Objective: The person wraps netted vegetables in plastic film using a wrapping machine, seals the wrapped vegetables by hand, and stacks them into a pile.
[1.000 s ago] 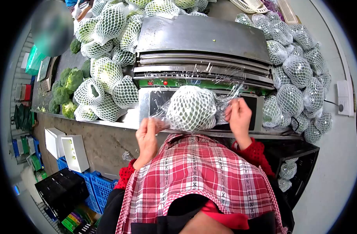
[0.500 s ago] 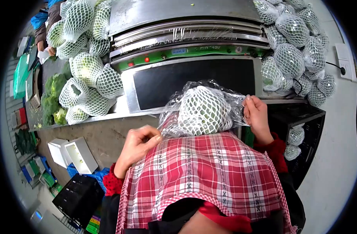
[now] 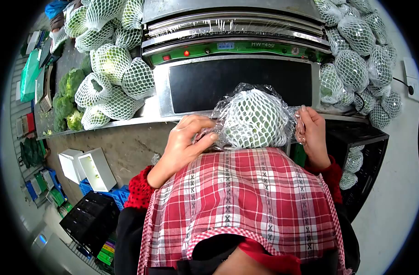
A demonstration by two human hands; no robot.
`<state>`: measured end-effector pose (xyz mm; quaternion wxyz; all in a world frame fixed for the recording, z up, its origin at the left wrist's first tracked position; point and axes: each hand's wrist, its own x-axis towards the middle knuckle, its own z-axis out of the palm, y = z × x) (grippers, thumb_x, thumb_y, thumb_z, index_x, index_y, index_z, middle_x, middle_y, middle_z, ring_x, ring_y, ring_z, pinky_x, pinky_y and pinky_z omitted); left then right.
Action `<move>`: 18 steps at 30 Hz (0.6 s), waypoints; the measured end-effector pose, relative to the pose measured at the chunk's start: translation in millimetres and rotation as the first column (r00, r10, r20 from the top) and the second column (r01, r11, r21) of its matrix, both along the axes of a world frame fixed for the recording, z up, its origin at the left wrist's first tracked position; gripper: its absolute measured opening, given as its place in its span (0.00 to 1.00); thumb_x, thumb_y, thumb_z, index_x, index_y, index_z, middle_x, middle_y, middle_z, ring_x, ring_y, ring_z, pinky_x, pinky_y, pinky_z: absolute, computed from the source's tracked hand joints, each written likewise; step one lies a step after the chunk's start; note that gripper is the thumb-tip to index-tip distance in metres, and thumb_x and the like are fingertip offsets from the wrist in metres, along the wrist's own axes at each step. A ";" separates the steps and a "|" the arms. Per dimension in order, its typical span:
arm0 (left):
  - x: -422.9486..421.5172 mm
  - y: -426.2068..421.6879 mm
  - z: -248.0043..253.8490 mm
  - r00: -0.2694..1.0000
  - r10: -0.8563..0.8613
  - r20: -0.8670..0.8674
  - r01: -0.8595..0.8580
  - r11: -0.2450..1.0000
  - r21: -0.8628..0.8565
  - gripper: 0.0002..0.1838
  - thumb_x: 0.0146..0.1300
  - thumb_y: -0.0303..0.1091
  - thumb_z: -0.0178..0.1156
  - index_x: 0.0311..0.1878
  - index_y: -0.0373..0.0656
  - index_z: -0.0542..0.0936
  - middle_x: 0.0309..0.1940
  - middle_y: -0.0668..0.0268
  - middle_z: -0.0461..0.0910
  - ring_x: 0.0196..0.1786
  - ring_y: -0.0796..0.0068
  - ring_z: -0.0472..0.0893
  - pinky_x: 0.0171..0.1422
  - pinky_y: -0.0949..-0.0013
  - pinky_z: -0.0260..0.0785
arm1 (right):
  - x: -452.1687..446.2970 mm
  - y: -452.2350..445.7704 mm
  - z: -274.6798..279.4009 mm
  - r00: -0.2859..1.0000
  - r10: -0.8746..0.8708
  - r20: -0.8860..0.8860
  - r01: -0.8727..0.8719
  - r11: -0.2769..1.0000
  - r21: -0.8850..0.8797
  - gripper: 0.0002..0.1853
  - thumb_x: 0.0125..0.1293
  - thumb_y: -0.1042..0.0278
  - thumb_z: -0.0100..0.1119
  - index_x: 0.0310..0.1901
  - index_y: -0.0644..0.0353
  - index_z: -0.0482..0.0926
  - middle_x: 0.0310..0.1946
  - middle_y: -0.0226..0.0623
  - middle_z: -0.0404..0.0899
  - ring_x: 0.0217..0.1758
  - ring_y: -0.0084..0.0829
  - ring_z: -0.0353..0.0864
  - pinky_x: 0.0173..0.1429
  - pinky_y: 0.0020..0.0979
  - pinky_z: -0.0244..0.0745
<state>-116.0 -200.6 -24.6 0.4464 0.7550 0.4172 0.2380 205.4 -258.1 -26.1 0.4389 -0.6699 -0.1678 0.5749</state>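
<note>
A head of broccoli in a white foam net (image 3: 255, 120) rests against the front of my checked apron, with clear plastic film (image 3: 224, 112) loosely around it. To its left, my left hand (image 3: 187, 137) curls its thumb and fingers on the gathered film edge. My right hand (image 3: 313, 133) pinches the film on the other side. Just beyond the bundle lies the black plate (image 3: 241, 85) of a wrapping machine with a green front panel (image 3: 246, 49).
Net-covered broccoli heads (image 3: 111, 64) are piled at the left, beside bare broccoli (image 3: 67, 98). More wrapped heads (image 3: 351, 71) are stacked at the right, above a black crate (image 3: 372, 142). White foam boxes (image 3: 97, 170) and a black crate (image 3: 90, 222) stand on the floor.
My left hand has moved in to the right and closed on the film, after being apart from it. The bundle sits slightly further right in view; my right hand keeps its hold.
</note>
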 end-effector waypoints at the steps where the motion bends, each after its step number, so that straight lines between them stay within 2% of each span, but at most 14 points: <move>1: 0.4 -1.9 -6.5 1.000 -0.021 -0.004 0.021 1.000 -0.009 0.04 0.60 0.27 0.61 0.37 0.37 0.79 0.38 0.62 0.81 0.41 0.68 0.78 0.49 0.66 0.69 | -0.5 -0.2 0.3 1.000 -0.017 0.011 0.017 1.000 -0.006 0.16 0.75 0.59 0.48 0.32 0.61 0.74 0.13 0.23 0.62 0.09 0.12 0.54 0.13 0.19 0.49; 2: -1.3 -5.9 -13.1 1.000 -0.016 -0.002 0.016 1.000 -0.012 0.04 0.60 0.27 0.61 0.37 0.37 0.79 0.38 0.62 0.81 0.41 0.68 0.78 0.49 0.66 0.69 | -0.9 0.1 0.5 0.999 -0.033 0.022 0.033 0.999 -0.010 0.16 0.75 0.59 0.48 0.32 0.61 0.74 0.12 0.23 0.61 0.09 0.13 0.54 0.13 0.19 0.49; 4: -4.7 -11.7 -20.0 0.938 0.252 0.239 -0.196 0.953 -0.232 0.04 0.65 0.24 0.55 0.34 0.35 0.76 0.38 0.65 0.77 0.40 0.77 0.73 0.48 0.73 0.66 | 3.3 0.4 -0.6 0.998 -0.034 0.047 0.033 0.999 0.035 0.16 0.75 0.59 0.48 0.32 0.61 0.74 0.12 0.23 0.61 0.09 0.13 0.54 0.13 0.19 0.49; 5: 1.5 -15.5 -10.7 0.838 0.421 0.347 -0.313 0.892 -0.327 0.06 0.68 0.24 0.52 0.32 0.36 0.73 0.35 0.66 0.75 0.39 0.78 0.73 0.48 0.73 0.65 | 5.8 0.7 -0.4 0.996 -0.044 0.072 0.038 0.996 0.082 0.16 0.75 0.59 0.48 0.32 0.61 0.74 0.12 0.24 0.62 0.09 0.13 0.54 0.13 0.19 0.48; 7: -2.3 -15.0 -17.7 0.641 0.614 0.460 -0.376 0.774 -0.510 0.07 0.70 0.26 0.50 0.33 0.38 0.72 0.33 0.67 0.74 0.35 0.79 0.72 0.43 0.73 0.65 | 3.7 3.0 2.1 0.998 -0.050 0.047 0.045 0.994 0.099 0.16 0.75 0.60 0.47 0.31 0.61 0.74 0.12 0.24 0.63 0.08 0.14 0.55 0.12 0.19 0.48; 8: 12.2 -9.6 1.8 0.567 0.681 0.464 -0.334 0.704 -0.626 0.09 0.72 0.29 0.49 0.32 0.42 0.71 0.24 0.72 0.69 0.25 0.83 0.67 0.30 0.74 0.62 | -1.8 5.4 2.6 0.998 -0.027 0.056 0.024 0.998 0.059 0.16 0.75 0.60 0.47 0.31 0.61 0.74 0.12 0.24 0.63 0.08 0.14 0.55 0.12 0.19 0.49; 9: 16.4 -7.1 8.8 0.566 0.682 0.464 -0.334 0.704 -0.627 0.09 0.72 0.29 0.49 0.32 0.42 0.71 0.24 0.72 0.69 0.25 0.83 0.67 0.30 0.74 0.62 | -6.5 7.6 2.3 0.998 -0.004 0.065 0.003 1.000 0.017 0.17 0.75 0.60 0.47 0.31 0.61 0.74 0.12 0.25 0.64 0.08 0.14 0.55 0.12 0.20 0.49; 11: 20.8 -3.2 13.9 0.485 0.838 0.249 -0.551 0.514 -0.657 0.10 0.72 0.32 0.50 0.31 0.45 0.71 0.17 0.77 0.61 0.17 0.87 0.58 0.20 0.76 0.54 | -6.6 5.1 -3.5 0.999 -0.012 0.049 0.011 1.000 0.026 0.16 0.74 0.59 0.48 0.30 0.61 0.74 0.11 0.24 0.64 0.08 0.14 0.56 0.12 0.19 0.50; 12: 3.0 -3.3 6.5 0.441 0.857 0.266 -0.527 0.487 -0.697 0.13 0.73 0.36 0.50 0.30 0.44 0.70 0.15 0.75 0.64 0.14 0.85 0.61 0.18 0.75 0.54 | -0.6 -5.6 -4.2 0.990 0.050 0.130 -0.044 0.998 -0.048 0.16 0.74 0.59 0.49 0.30 0.60 0.74 0.11 0.24 0.64 0.08 0.14 0.57 0.12 0.19 0.51; 13: -21.4 -9.6 -18.9 0.498 0.810 0.311 -0.467 0.552 -0.691 0.13 0.74 0.36 0.49 0.31 0.43 0.73 0.15 0.76 0.67 0.15 0.85 0.63 0.19 0.74 0.58 | 6.8 -16.8 -7.2 0.972 0.124 0.201 -0.099 0.987 -0.127 0.16 0.73 0.59 0.50 0.30 0.60 0.74 0.11 0.24 0.65 0.08 0.14 0.58 0.12 0.19 0.52; 15: -10.0 -29.6 -65.5 0.643 0.766 0.014 -0.716 0.607 -0.344 0.11 0.69 0.38 0.54 0.33 0.42 0.78 0.16 0.71 0.71 0.19 0.78 0.68 0.23 0.71 0.62 | 20.5 -58.4 -66.8 0.978 0.178 0.113 -0.159 0.975 -0.155 0.17 0.72 0.59 0.51 0.26 0.60 0.74 0.11 0.24 0.65 0.08 0.17 0.59 0.12 0.21 0.52; 16: -3.7 -30.2 -74.7 0.766 0.597 -0.238 -0.643 0.716 -0.272 0.12 0.68 0.39 0.55 0.36 0.39 0.77 0.21 0.62 0.76 0.24 0.63 0.75 0.30 0.64 0.67 | 12.2 -63.3 -77.3 0.989 0.147 -0.019 -0.148 0.973 -0.178 0.18 0.72 0.60 0.51 0.25 0.61 0.75 0.12 0.25 0.67 0.10 0.17 0.60 0.14 0.23 0.52; 17: 3.1 -30.8 -81.3 0.791 0.375 -0.483 -0.530 0.814 -0.238 0.14 0.66 0.40 0.57 0.39 0.36 0.77 0.25 0.53 0.81 0.30 0.48 0.81 0.36 0.57 0.73 | 12.4 -79.9 -126.7 0.968 0.206 0.143 -0.192 0.976 -0.107 0.16 0.71 0.63 0.51 0.27 0.63 0.77 0.13 0.27 0.68 0.14 0.18 0.63 0.17 0.25 0.55; 18: 14.3 -30.3 -87.4 0.804 0.266 -0.531 -0.449 0.859 -0.249 0.15 0.65 0.41 0.57 0.38 0.36 0.77 0.29 0.48 0.81 0.34 0.44 0.80 0.40 0.53 0.72 | -1.7 -74.3 -136.8 0.892 0.352 0.283 -0.317 0.935 -0.161 0.13 0.68 0.68 0.51 0.29 0.65 0.79 0.15 0.30 0.72 0.17 0.20 0.67 0.21 0.26 0.60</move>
